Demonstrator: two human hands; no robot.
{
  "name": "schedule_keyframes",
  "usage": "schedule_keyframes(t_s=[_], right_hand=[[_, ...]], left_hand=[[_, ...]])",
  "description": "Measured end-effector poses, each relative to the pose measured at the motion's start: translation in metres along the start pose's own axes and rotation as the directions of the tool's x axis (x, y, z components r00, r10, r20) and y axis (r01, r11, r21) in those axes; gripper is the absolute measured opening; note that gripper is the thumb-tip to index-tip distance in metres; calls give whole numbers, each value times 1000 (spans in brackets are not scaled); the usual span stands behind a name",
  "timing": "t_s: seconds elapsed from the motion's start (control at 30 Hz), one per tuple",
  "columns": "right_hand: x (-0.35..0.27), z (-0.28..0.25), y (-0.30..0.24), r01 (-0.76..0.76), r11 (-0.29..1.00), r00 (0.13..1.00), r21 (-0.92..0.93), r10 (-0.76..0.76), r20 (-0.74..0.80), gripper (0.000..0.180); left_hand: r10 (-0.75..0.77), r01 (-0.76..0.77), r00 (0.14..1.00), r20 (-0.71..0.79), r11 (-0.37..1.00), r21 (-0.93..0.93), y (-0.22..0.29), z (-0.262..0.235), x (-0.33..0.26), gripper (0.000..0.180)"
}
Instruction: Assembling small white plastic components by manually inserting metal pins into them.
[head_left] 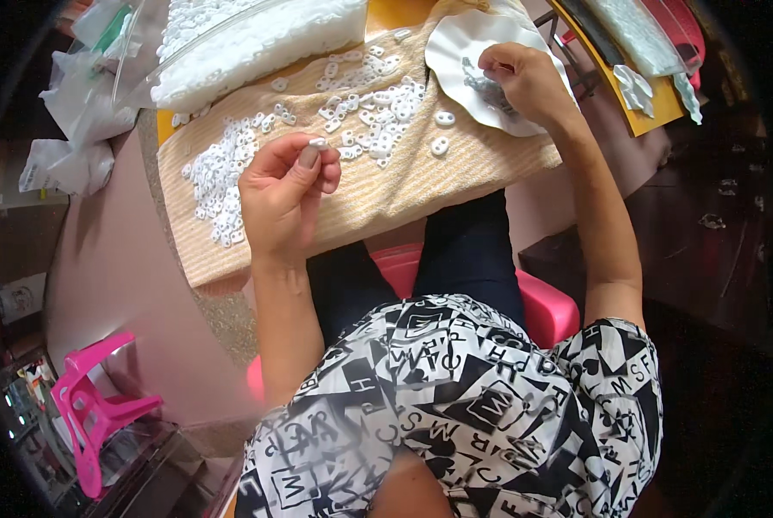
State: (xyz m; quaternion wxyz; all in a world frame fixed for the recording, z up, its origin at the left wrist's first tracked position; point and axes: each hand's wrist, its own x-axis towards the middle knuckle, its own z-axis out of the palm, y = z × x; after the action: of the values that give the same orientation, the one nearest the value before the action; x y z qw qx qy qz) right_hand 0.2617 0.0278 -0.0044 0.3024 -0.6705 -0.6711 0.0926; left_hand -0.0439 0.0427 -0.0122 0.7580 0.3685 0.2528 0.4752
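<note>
My left hand (281,194) is closed in a pinch over the striped cream cloth (360,207), thumb and fingers holding a small white plastic piece (318,142). Over a white wavy-rimmed plate (449,43) hangs my right hand (535,91), its fingers drawn together beside a heap of tiny grey, shiny parts (473,76). Whatever sits in those right fingertips is too small to make out. Loose white pieces with holes lie in a pile (218,186) left of my left hand. Another scattered pile (391,116) lies between my hands, and a few single pieces (440,146) rest near the plate.
At the back, a large clear bag (261,65) is full of white pieces. Crumpled plastic bags (80,104) hang at the far left. A pink stool (101,410) stands lower left. To the right, a yellow surface (658,112) bears another clear bag (637,39).
</note>
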Motion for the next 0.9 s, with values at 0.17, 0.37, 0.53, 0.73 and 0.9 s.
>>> schedule_keyframes(t_s=[0.17, 0.37, 0.53, 0.73, 0.9], right_hand=[[-5, -1, 4, -20, 1000, 1000, 24, 21, -21, 16], [-4, -1, 3, -139, 950, 988, 279, 152, -25, 11], [-6, -3, 10, -173, 911, 975, 375, 213, -67, 8], [-8, -5, 6, -232, 838, 963, 495, 271, -8, 9], [-10, -5, 5, -257, 718, 960, 647, 267, 85, 9]], left_hand=[[-23, 24, 1000, 13, 993, -116, 1, 7, -8, 15], [54, -54, 999, -2, 997, -58, -1, 7, -10, 17], [56, -49, 996, 74, 994, -96, -7, 6, -12, 16], [-11, 14, 999, 30, 997, -76, -9, 15, -15, 14], [20, -19, 998, 57, 1000, -19, -9, 11, -18, 13]])
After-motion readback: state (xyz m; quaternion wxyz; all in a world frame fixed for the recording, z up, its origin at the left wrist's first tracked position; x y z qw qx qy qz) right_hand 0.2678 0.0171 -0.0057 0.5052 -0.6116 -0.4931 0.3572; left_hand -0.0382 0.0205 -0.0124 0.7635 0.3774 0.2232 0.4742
